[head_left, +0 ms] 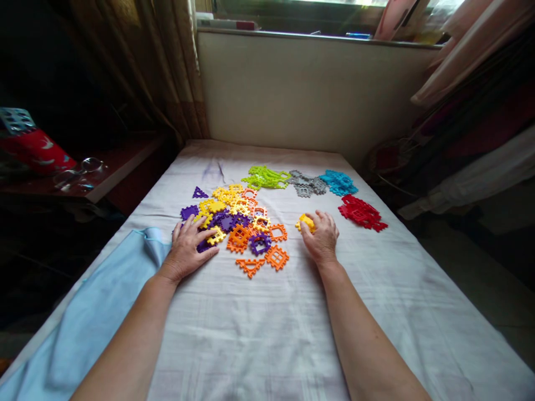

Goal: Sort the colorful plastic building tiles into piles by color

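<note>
My left hand [189, 248] lies spread on the left side of a mixed pile of toothed plastic building pieces. Yellow pieces [217, 205], purple pieces [226, 221] and orange pieces [238, 239] overlap in that pile. Under its fingertips are a pale yellow piece [217, 235] and some purple ones, partly hidden. To the right of the pile, my right hand [321, 236] curls over a few yellow building pieces [306, 222], thumb against their near side. An orange triangle [250, 267] and an orange window-shaped square [277, 258] lie at the pile's near edge.
Farther back lie separate heaps of lime green [266, 177], grey [307, 184], blue [339, 182] and red pieces [361, 212]. A light blue cloth [112, 301] covers the left edge of the sheet-covered surface [251, 345]. Glasses [79, 174] rest on a side table.
</note>
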`<action>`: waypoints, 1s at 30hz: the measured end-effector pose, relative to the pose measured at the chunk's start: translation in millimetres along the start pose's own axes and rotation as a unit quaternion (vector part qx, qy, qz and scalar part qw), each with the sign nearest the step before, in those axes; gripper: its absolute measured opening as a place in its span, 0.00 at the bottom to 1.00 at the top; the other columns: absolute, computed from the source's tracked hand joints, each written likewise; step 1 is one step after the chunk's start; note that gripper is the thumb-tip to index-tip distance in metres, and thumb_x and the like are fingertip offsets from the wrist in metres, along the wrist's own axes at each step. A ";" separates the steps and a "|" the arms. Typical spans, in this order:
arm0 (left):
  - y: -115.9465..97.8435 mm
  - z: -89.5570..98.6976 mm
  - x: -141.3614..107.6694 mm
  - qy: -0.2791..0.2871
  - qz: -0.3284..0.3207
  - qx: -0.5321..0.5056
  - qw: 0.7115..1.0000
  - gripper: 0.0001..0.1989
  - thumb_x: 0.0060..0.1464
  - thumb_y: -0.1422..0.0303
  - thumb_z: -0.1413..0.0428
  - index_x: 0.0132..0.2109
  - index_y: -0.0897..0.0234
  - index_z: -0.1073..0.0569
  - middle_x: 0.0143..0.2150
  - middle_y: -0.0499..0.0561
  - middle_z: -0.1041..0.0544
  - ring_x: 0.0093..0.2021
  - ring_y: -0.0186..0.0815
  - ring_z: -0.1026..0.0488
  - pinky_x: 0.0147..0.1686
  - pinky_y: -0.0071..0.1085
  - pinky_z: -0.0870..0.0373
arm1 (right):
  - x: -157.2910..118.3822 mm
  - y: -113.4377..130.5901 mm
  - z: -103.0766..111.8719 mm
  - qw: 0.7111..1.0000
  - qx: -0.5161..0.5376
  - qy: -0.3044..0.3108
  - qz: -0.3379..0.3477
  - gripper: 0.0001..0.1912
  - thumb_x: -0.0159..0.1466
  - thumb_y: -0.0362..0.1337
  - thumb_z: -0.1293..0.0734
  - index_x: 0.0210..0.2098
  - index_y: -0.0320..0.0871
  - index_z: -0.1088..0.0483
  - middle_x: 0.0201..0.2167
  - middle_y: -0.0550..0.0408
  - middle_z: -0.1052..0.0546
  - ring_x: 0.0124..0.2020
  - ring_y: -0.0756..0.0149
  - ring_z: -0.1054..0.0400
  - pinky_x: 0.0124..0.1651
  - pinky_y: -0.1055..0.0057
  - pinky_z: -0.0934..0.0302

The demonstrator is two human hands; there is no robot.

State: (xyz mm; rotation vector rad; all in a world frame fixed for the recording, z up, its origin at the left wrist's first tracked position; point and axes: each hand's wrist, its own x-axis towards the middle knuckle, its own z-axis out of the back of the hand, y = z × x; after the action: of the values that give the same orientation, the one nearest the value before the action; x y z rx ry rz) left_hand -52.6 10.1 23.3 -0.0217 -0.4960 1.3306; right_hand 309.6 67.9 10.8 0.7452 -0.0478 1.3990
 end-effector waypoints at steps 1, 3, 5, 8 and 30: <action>-2.2 0.0 0.2 -0.008 -0.004 0.001 1.000 0.18 0.50 0.56 0.39 0.49 0.49 0.21 0.64 0.52 0.30 0.70 0.54 0.44 0.68 0.59 0.57 | -1.2 4.2 0.5 1.000 0.009 0.002 0.010 0.17 0.63 0.42 0.37 0.47 0.46 0.24 0.57 0.45 0.28 0.63 0.48 0.42 0.62 0.48 0.48; -6.2 0.3 0.7 -0.026 -0.014 0.000 1.000 0.15 0.52 0.58 0.41 0.47 0.50 0.21 0.62 0.51 0.27 0.69 0.52 0.42 0.68 0.59 0.57 | -3.7 12.5 1.7 0.999 0.026 0.001 0.034 0.15 0.63 0.41 0.38 0.46 0.47 0.24 0.56 0.46 0.27 0.63 0.49 0.42 0.62 0.49 0.48; -9.2 1.0 1.1 -0.043 -0.020 0.001 0.999 0.13 0.53 0.59 0.42 0.45 0.51 0.21 0.59 0.51 0.24 0.66 0.50 0.37 0.68 0.57 0.56 | -6.1 20.7 3.1 0.997 0.042 -0.006 0.060 0.15 0.64 0.40 0.38 0.45 0.47 0.24 0.55 0.47 0.26 0.63 0.50 0.42 0.63 0.50 0.49; -12.7 1.9 2.1 -0.059 -0.019 0.003 0.998 0.11 0.54 0.61 0.45 0.43 0.54 0.21 0.51 0.51 0.20 0.59 0.46 0.30 0.67 0.53 0.52 | -9.7 32.3 5.6 0.992 0.066 -0.008 0.105 0.13 0.65 0.39 0.39 0.42 0.47 0.23 0.54 0.49 0.25 0.63 0.53 0.41 0.64 0.52 0.49; -26.7 7.0 2.1 -0.121 -0.048 0.007 0.991 0.24 0.58 0.55 0.43 0.58 0.58 0.33 0.53 0.55 0.24 0.54 0.45 0.28 0.57 0.43 0.32 | -23.7 63.7 8.7 0.956 0.210 -0.008 0.206 0.12 0.66 0.36 0.37 0.42 0.46 0.23 0.43 0.50 0.19 0.48 0.58 0.27 0.55 0.59 0.36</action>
State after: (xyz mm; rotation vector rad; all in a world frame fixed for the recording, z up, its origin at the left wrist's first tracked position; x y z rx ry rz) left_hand -30.2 3.4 38.1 0.1753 -0.6849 1.2487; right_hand 251.0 42.1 35.1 1.1463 0.0911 1.8310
